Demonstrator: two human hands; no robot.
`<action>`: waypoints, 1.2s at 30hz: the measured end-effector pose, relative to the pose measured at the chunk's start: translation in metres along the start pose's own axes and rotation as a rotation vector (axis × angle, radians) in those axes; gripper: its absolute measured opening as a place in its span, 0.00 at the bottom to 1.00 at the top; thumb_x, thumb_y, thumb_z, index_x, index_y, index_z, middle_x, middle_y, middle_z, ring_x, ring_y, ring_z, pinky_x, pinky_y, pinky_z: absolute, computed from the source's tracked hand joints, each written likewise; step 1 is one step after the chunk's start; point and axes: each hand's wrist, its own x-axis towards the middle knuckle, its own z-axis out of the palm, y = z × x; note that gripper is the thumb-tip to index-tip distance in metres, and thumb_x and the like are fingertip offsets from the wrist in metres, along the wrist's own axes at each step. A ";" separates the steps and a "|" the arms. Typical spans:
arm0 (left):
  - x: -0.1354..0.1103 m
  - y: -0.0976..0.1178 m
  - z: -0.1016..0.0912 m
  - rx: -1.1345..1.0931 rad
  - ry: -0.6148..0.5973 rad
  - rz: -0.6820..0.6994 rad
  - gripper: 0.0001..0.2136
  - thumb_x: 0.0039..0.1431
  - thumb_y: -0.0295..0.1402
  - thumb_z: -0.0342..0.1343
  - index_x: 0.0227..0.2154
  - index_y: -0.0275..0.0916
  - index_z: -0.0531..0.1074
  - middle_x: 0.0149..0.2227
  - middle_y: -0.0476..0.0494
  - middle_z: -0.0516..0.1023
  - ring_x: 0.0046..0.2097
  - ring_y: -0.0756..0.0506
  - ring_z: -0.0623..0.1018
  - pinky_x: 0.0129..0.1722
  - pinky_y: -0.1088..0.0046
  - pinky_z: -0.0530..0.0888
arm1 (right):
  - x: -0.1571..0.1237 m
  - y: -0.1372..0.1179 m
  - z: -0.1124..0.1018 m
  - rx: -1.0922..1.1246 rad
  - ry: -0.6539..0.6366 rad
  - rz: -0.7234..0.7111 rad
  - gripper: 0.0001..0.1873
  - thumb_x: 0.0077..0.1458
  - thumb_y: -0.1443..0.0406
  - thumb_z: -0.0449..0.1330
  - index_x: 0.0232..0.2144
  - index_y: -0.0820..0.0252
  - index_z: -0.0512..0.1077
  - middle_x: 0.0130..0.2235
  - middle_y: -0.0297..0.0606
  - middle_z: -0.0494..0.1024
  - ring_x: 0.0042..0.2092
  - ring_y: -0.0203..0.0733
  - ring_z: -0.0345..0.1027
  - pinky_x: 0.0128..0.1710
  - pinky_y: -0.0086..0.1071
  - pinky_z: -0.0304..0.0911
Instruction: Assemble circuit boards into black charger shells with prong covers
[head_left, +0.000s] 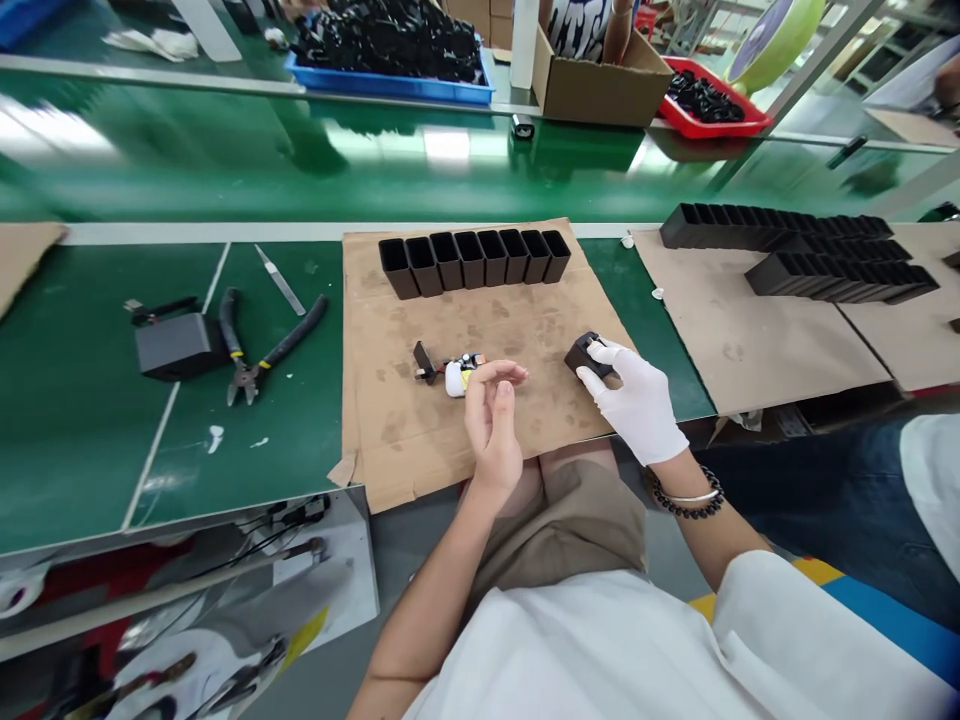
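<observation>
A black case [582, 354] is gripped by the gloved right hand [595, 362] near the right edge of a cardboard sheet [409, 455], the thumb and fingers being closed about it. The bare left hand [498, 412] is held half-curled over the sheet, its thumb and fingers loosely bent, and nothing is seen to be grasped in it. Just beside its knuckles, a small electronic assembly [455, 378] with a white cylindrical part is laid on the cardboard; whether it is touched by the hand cannot be told. A row of eight open-topped black cases [471, 260] is lined up along the far part of the sheet. To the left, on the green table [300, 450], a larger black box [178, 347] is placed just beside a pair of dark-handled pliers [244, 380], and tweezers [279, 281] are laid beyond them. More black cases [795, 235] are ranged in rows on further cardboard [750, 350] to the right. Beyond the table, dark parts are heaped in a blue tray [390, 90] and a red tray [720, 128].
</observation>
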 end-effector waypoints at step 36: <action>0.002 0.005 -0.005 0.078 -0.262 -0.312 0.16 0.63 0.41 0.63 0.50 0.43 0.70 0.53 0.40 0.76 0.55 0.44 0.78 0.58 0.67 0.76 | -0.006 -0.027 -0.024 0.045 -0.089 -0.075 0.09 0.60 0.60 0.67 0.44 0.51 0.81 0.46 0.37 0.86 0.45 0.49 0.82 0.47 0.41 0.80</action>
